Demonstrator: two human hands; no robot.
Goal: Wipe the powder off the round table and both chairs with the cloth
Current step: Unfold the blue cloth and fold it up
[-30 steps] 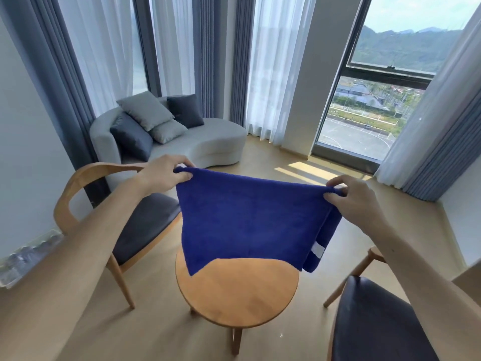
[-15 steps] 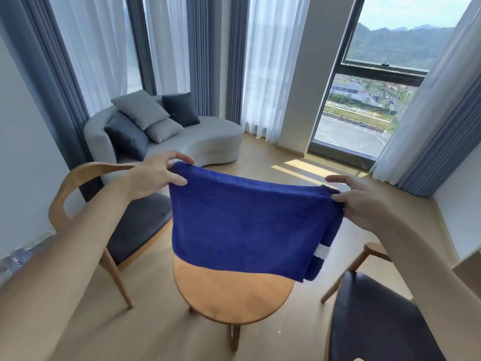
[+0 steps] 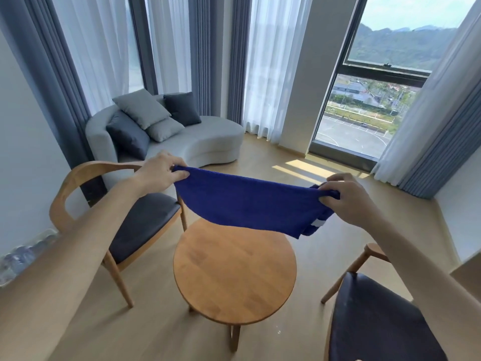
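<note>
A blue cloth [image 3: 247, 204] hangs stretched in the air above the far side of the round wooden table [image 3: 234, 274]. My left hand [image 3: 161, 173] pinches its left top corner and my right hand [image 3: 346, 198] grips its bunched right end, where a white label shows. One wooden chair with a dark seat [image 3: 140, 225] stands left of the table. The second chair [image 3: 377, 321] sits at the lower right, only its seat and part of its frame in view. I cannot make out powder on the table or the chairs.
A curved grey sofa [image 3: 208, 144] with several cushions stands behind the left chair. Curtains and a tall window [image 3: 364, 121] line the far wall. A pack of water bottles [image 3: 23, 254] lies on the floor at the left wall. Wooden floor surrounds the table.
The cloth's hanging part has been drawn up and now looks shorter, uncovering most of the tabletop. Both hands keep hold of its top corners.
</note>
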